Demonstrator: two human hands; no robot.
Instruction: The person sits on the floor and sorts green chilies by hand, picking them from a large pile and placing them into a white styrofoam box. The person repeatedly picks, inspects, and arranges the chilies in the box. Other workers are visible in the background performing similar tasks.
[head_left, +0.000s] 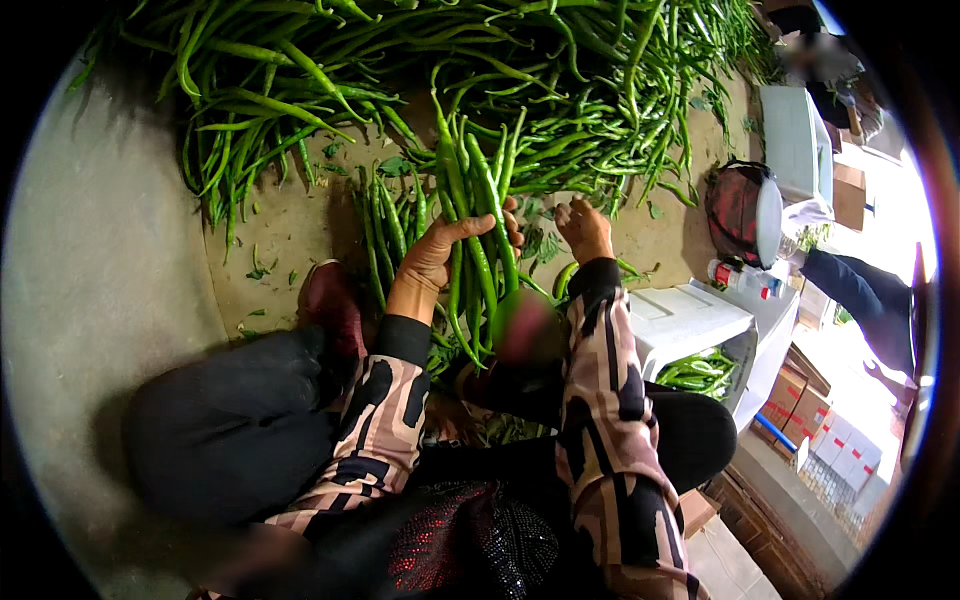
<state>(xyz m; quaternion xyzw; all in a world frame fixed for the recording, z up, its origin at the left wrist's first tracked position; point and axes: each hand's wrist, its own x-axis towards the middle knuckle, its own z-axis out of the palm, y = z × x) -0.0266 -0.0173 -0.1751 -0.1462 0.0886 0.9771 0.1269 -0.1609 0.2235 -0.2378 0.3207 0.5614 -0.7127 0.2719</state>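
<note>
A bunch of long green chili peppers (480, 247) is gripped in my left hand (439, 255), the thumb lying across the front and fingertips showing on the far side. The peppers stand roughly lengthwise, tips and stems jutting out at both ends. Just right of the bunch is my right hand (583, 229), fingers curled in, with no pepper seen in it. Beyond both hands spreads a large heap of green chili peppers (480, 67). A smaller group of peppers (386, 225) rests to the left of my left wrist, partly hidden by it.
To the right, a white foam box (694, 319) lies with peppers (697, 373) inside. Near it are plastic bottles (746, 277) and a red-and-black bag or container (739, 214). Another foam box (791, 142) stands farther back. Cardboard cartons (799, 405) and other people are at the far right.
</note>
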